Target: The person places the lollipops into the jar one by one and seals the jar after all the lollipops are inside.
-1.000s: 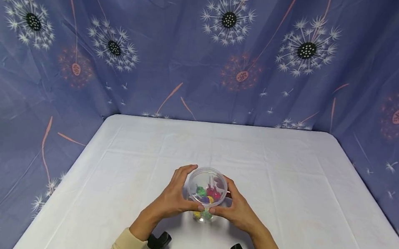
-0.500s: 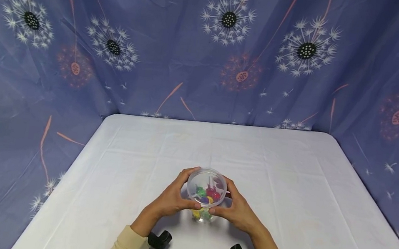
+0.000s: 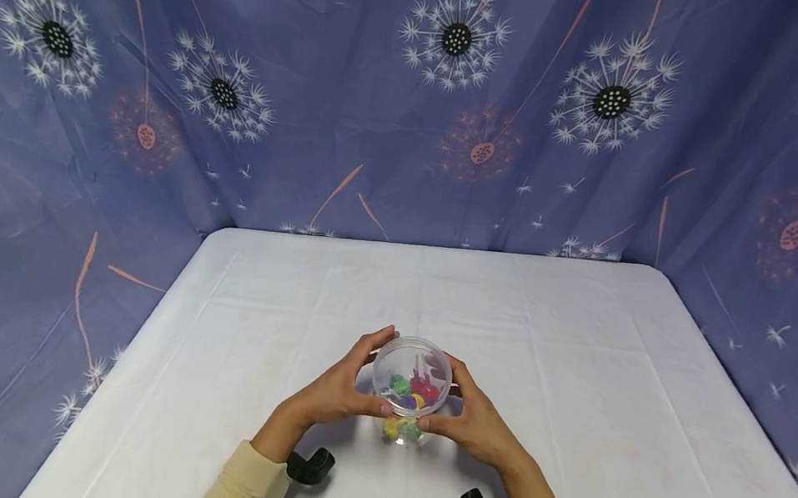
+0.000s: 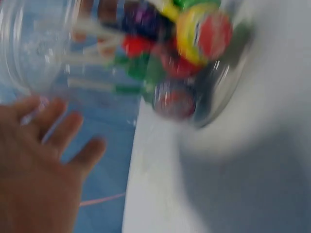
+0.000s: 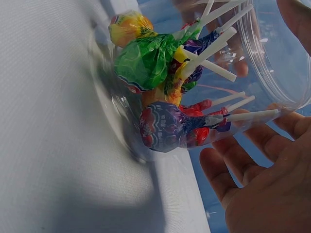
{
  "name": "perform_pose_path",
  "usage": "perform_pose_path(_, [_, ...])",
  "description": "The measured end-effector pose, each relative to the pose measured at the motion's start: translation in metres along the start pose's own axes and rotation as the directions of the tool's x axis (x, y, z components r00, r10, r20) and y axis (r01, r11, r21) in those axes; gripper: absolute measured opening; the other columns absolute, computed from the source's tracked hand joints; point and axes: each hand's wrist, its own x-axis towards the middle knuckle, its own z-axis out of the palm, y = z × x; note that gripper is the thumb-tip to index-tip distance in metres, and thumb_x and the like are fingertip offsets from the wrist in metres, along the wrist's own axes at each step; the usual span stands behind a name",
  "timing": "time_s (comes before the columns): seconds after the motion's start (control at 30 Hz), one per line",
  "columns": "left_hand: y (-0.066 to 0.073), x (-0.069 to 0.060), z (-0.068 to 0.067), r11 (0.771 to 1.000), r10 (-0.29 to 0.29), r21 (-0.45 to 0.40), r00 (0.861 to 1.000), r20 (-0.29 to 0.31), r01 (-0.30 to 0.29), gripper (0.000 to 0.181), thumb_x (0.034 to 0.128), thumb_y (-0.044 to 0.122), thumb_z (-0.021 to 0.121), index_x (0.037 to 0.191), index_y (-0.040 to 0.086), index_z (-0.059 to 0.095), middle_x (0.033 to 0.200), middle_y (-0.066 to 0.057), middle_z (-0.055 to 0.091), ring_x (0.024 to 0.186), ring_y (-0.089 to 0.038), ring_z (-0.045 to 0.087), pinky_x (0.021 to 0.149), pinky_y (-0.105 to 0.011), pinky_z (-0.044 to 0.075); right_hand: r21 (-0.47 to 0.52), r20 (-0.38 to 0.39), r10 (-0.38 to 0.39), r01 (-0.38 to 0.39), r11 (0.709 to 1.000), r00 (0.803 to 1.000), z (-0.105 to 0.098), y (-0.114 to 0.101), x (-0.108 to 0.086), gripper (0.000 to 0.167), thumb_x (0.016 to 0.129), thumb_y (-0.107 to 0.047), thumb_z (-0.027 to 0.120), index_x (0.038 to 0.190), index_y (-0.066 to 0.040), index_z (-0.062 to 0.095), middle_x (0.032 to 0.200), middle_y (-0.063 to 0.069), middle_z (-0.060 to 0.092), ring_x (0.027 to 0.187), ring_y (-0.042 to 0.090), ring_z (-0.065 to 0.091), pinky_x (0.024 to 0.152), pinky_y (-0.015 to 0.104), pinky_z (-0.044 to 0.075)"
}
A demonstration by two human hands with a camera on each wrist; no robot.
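A clear plastic jar [image 3: 400, 358] of wrapped lollipops [image 5: 146, 65] stands upright on the white-covered table. Green, purple, yellow and red wrappers show through its wall, with the white sticks pointing up. My right hand [image 3: 482, 424] holds the jar near its top, thumb at the near side of the rim and fingers round the far right. On the other side my left hand [image 3: 338, 388] is spread around the rim, its palm apart from the jar. Its fingers look loose in the blurred left wrist view; whether the tips touch is unclear. I cannot tell whether a lid covers the mouth.
The white cloth [image 3: 334, 282] covers the table around the jar. A blue curtain [image 3: 358, 101] with dandelion prints hangs behind and at both sides. Black wrist devices [image 3: 311, 466] sit under both wrists.
My left hand has loosened and shifted a little left, its thumb sliding left along the rim and its wrist moving outward. My right hand and the jar stay nearly in place.
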Motion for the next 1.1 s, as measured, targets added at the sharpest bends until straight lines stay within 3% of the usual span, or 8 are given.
perform_pose_path(0.1, [0.009, -0.005, 0.011, 0.998, -0.027, 0.058, 0.990, -0.141, 0.036, 0.100, 0.0703, 0.033, 0.083, 0.148, 0.032, 0.020, 0.153, 0.002, 0.025, 0.143, -0.025, 0.024, 0.114, -0.057, 0.024, -0.004, -0.003, -0.005, 0.005, 1.000, 1.000, -0.001, 0.001, 0.000, 0.087, 0.075, -0.029, 0.080, 0.144, -0.030, 0.028, 0.137, 0.008, 0.049, 0.119, 0.037, 0.050, 0.089, 0.052, 0.048])
perform_pose_path(0.2, [0.015, -0.008, 0.022, 0.991, -0.069, 0.093, 0.970, -0.235, 0.093, 0.101, 0.0674, 0.038, 0.084, 0.147, 0.031, 0.023, 0.151, 0.002, 0.027, 0.142, -0.024, 0.026, 0.113, -0.058, 0.026, -0.010, -0.014, -0.004, 0.004, 1.000, 1.000, -0.003, 0.002, 0.000, 0.086, 0.075, -0.032, 0.080, 0.144, -0.032, 0.028, 0.137, 0.008, 0.049, 0.119, 0.038, 0.050, 0.089, 0.053, 0.048])
perform_pose_path(0.3, [0.017, -0.008, 0.029, 0.990, -0.076, 0.098, 0.961, -0.268, 0.105, 0.100, 0.0678, 0.041, 0.083, 0.147, 0.029, 0.023, 0.150, 0.001, 0.029, 0.140, -0.024, 0.030, 0.113, -0.057, 0.027, -0.012, -0.023, 0.000, -0.001, 1.000, 1.000, -0.004, 0.002, 0.000, 0.086, 0.075, -0.032, 0.079, 0.144, -0.032, 0.028, 0.137, 0.008, 0.049, 0.120, 0.039, 0.049, 0.089, 0.054, 0.048])
perform_pose_path(0.47, [0.014, -0.007, 0.031, 0.996, -0.066, 0.048, 0.963, -0.262, 0.082, 0.095, 0.0687, 0.037, 0.083, 0.145, 0.029, 0.028, 0.145, 0.001, 0.037, 0.135, -0.022, 0.037, 0.112, -0.056, 0.027, -0.005, -0.020, 0.010, -0.010, 1.000, 1.000, -0.004, 0.002, 0.000, 0.086, 0.075, -0.034, 0.079, 0.144, -0.031, 0.028, 0.138, 0.008, 0.048, 0.120, 0.040, 0.049, 0.090, 0.056, 0.047])
perform_pose_path(0.63, [0.007, -0.005, 0.023, 1.000, -0.028, -0.008, 0.979, -0.201, 0.027, 0.090, 0.0714, 0.034, 0.082, 0.144, 0.028, 0.030, 0.143, -0.008, 0.043, 0.134, -0.028, 0.040, 0.110, -0.058, 0.030, -0.003, -0.014, 0.003, -0.003, 1.000, 1.000, -0.003, 0.002, 0.001, 0.086, 0.075, -0.033, 0.079, 0.144, -0.031, 0.029, 0.138, 0.008, 0.048, 0.120, 0.039, 0.049, 0.090, 0.054, 0.047])
perform_pose_path(0.83, [-0.003, -0.002, 0.006, 0.999, 0.006, -0.052, 0.999, -0.037, -0.008, 0.087, 0.0758, 0.032, 0.079, 0.146, 0.031, 0.027, 0.149, -0.008, 0.036, 0.136, -0.037, 0.037, 0.109, -0.057, 0.032, 0.004, 0.003, 0.018, -0.018, 1.000, 1.000, -0.002, 0.001, 0.001, 0.085, 0.075, -0.031, 0.079, 0.144, -0.032, 0.029, 0.139, 0.007, 0.048, 0.121, 0.038, 0.049, 0.092, 0.053, 0.047])
perform_pose_path(1.0, [-0.009, 0.004, -0.007, 0.995, 0.020, -0.102, 0.993, 0.114, -0.008, 0.092, 0.0781, 0.031, 0.077, 0.149, 0.037, 0.019, 0.155, 0.003, 0.025, 0.138, -0.038, 0.033, 0.113, -0.057, 0.027, 0.004, 0.000, 0.015, -0.015, 1.000, 1.000, -0.001, 0.000, 0.001, 0.085, 0.075, -0.030, 0.079, 0.144, -0.031, 0.029, 0.139, 0.007, 0.048, 0.120, 0.037, 0.049, 0.093, 0.054, 0.046])
perform_pose_path(1.1, [-0.008, 0.004, -0.010, 0.990, 0.010, -0.143, 0.987, 0.158, 0.013, 0.095, 0.0789, 0.031, 0.076, 0.149, 0.042, 0.013, 0.157, 0.004, 0.019, 0.139, -0.039, 0.031, 0.112, -0.057, 0.028, 0.003, 0.001, 0.002, -0.002, 1.000, 1.000, 0.000, 0.000, 0.000, 0.086, 0.075, -0.030, 0.079, 0.144, -0.029, 0.029, 0.138, 0.008, 0.048, 0.120, 0.036, 0.049, 0.093, 0.053, 0.046])
